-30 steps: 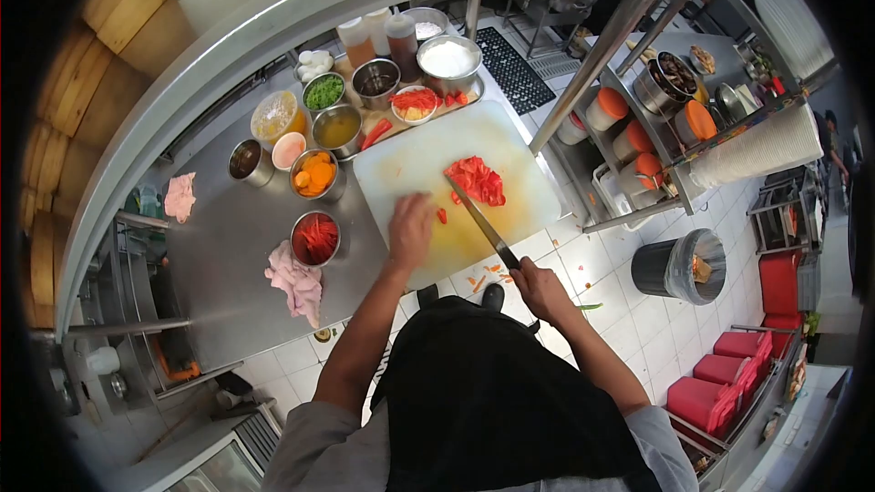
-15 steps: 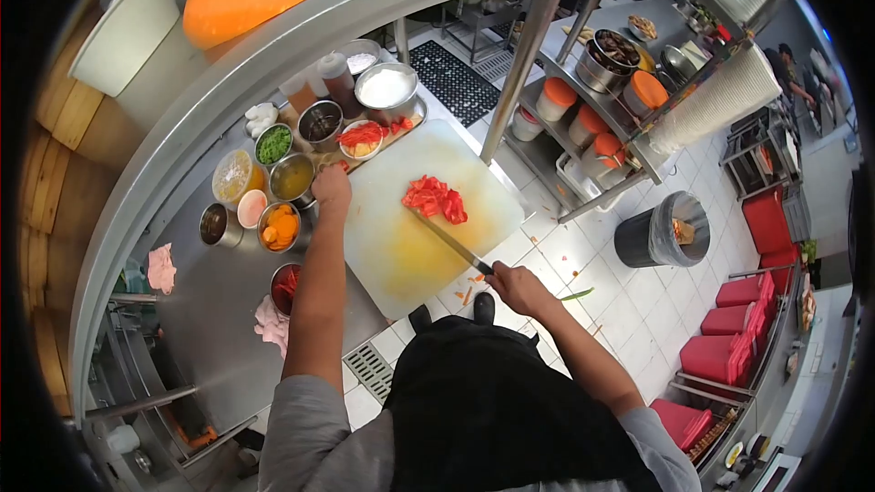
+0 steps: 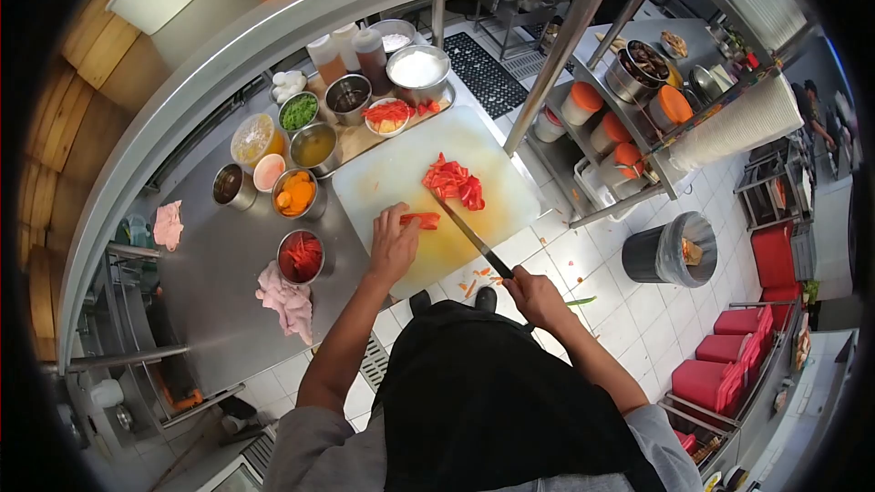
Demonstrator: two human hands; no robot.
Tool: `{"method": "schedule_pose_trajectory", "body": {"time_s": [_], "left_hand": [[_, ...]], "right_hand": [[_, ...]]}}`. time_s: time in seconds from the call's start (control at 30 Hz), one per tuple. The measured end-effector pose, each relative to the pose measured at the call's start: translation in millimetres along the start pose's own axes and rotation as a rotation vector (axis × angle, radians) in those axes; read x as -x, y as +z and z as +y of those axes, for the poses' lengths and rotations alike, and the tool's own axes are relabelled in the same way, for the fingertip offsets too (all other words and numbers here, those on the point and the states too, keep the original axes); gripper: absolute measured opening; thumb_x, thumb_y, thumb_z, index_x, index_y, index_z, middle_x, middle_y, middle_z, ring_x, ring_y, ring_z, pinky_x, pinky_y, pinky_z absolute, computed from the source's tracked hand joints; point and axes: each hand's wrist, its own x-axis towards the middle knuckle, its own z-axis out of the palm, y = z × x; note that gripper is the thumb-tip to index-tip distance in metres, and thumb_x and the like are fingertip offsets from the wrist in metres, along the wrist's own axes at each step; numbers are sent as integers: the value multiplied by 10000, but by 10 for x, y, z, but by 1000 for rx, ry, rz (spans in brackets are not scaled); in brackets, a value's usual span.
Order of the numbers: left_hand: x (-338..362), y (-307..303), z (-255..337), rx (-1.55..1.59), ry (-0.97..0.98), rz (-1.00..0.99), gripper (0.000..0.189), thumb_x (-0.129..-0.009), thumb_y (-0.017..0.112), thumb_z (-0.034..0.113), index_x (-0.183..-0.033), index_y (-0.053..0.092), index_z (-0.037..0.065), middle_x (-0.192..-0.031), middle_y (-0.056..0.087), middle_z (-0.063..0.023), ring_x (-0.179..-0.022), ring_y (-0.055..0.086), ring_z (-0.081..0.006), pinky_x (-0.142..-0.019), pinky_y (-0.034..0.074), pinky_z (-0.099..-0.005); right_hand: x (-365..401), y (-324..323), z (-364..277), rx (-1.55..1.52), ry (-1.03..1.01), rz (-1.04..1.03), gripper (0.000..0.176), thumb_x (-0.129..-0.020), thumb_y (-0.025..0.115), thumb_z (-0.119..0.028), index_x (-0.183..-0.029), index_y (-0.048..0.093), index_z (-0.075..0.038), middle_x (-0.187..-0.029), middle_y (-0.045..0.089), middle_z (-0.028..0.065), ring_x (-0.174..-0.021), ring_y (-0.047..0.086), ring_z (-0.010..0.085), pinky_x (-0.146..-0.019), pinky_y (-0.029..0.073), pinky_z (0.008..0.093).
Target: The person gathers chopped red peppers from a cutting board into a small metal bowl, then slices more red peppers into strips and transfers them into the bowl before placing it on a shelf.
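In the head view, my right hand [image 3: 538, 297] is wrapped round the dark handle of a knife [image 3: 469, 237]. Its blade slants up and left across the white cutting board [image 3: 365, 169], the tip beside a pile of cut red pepper [image 3: 454, 180]. On the board's near left part, my left hand [image 3: 393, 244] has its fingertips closed on a red pepper strip [image 3: 422, 220], partly hidden by them. That strip lies left of the blade and apart from the pile. Yellow stains mark the board.
Left of the board stand a bowl of red strips [image 3: 301, 256], a bowl of orange pieces [image 3: 294, 193] and a bowl of chopped greens [image 3: 299, 112]. Sauce bottles [image 3: 370, 56] stand behind. A pink cloth [image 3: 284, 301] lies on the steel counter. A lined bin [image 3: 670, 251] stands right.
My left hand has come back from the bowls at the board's far left corner onto the board, with a red pepper strip under its fingers. My right hand still grips the knife.
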Motion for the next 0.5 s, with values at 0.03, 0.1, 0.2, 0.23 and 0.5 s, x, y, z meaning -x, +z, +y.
{"method": "schedule_pose_trajectory", "body": {"time_s": [0.03,0.1,0.2,0.23,0.5], "left_hand": [[16,-22,-16,-2,-2,-1,222,-844,671,85,-1054,697,19,-1224,544,-137,-1145,514,-333,-978,411,-444],[46,-70,-84,21,-15,24,222,-869,644,105,-1072,699,35,-1272,543,-143,-1201,511,-328,-992,398,-442],[81,-24,-223,102,-35,-2,199,-874,630,87,-1052,706,43,-1210,573,-117,-1166,532,-300,-968,400,-436],[93,-14,-249,103,-38,-2,199,-874,630,87,-1052,706,43,-1210,573,-117,-1166,532,-300,-968,400,-436],[70,-30,-286,167,-46,-29,207,-853,629,5,-1040,714,28,-1090,597,-123,-1080,569,-290,-924,421,-403]], "right_hand": [[12,-1,-24,-1,-2,-2,297,-1012,578,-270,-917,524,6,-667,612,223,-670,609,462,-625,470,528],[54,-30,-88,77,-7,-53,273,-1011,552,-269,-977,533,1,-769,654,253,-774,645,473,-700,504,561],[80,-43,-127,116,-21,-68,268,-1005,556,-270,-1000,535,-3,-788,662,257,-783,653,470,-699,511,563],[80,-32,-119,118,-21,-71,268,-1005,556,-270,-1000,535,-3,-788,662,257,-783,653,470,-699,511,563],[-283,343,61,151,-58,-55,278,-1013,538,-273,-1026,528,5,-713,640,294,-713,645,499,-662,514,584]]}}
